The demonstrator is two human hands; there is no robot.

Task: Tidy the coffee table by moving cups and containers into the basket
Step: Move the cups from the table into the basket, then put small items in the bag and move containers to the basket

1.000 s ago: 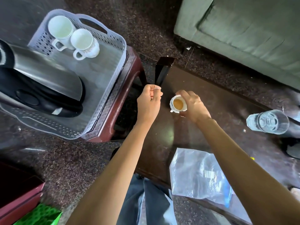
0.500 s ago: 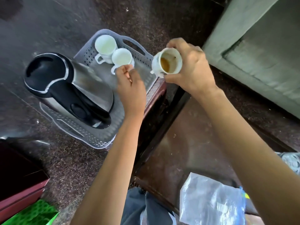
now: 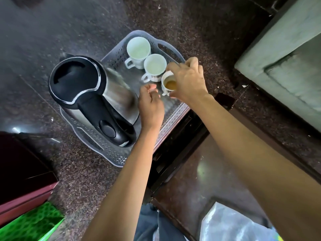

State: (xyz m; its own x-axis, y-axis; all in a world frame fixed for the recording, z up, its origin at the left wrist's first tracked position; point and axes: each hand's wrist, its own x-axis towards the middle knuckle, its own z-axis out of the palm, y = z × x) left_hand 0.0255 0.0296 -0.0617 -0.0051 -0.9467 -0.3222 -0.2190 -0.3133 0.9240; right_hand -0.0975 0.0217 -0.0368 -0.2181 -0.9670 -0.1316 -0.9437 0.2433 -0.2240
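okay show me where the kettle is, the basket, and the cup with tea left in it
kettle (image 3: 78,79): head view, on its black lid.
basket (image 3: 171,44): head view, on the far rim by the handle cutout.
cup with tea (image 3: 169,84): head view, on the brown liquid inside, under the right hand (image 3: 188,80).

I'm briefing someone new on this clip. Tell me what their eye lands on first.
First the big steel and black kettle, filling the left of the grey basket. Next the right hand gripping a small white cup with brown liquid in it, low over the basket beside two empty white cups. The left hand hangs loosely curled next to the kettle, holding nothing visible.
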